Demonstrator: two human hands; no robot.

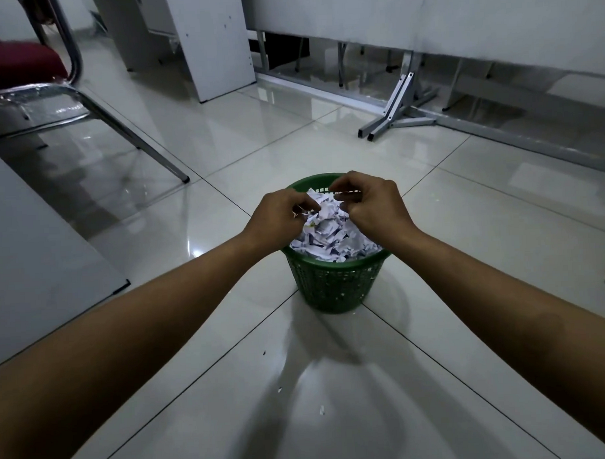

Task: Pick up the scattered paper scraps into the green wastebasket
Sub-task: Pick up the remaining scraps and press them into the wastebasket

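Note:
A green mesh wastebasket (334, 283) stands on the tiled floor, heaped to the rim with white paper scraps (329, 238). Both my hands hover over its top. My left hand (280, 216) has its fingers curled and pinches small scraps at the fingertips. My right hand (372, 206) is also curled, fingers bent toward the heap; whether it holds any paper is hidden. A few tiny scraps (322, 410) lie on the floor in front of the basket.
A chrome-framed chair (84, 110) with a red seat stands at the left. A white panel (38, 259) lies at the near left. White cabinets (212, 43) and metal table legs (393, 106) line the back and right.

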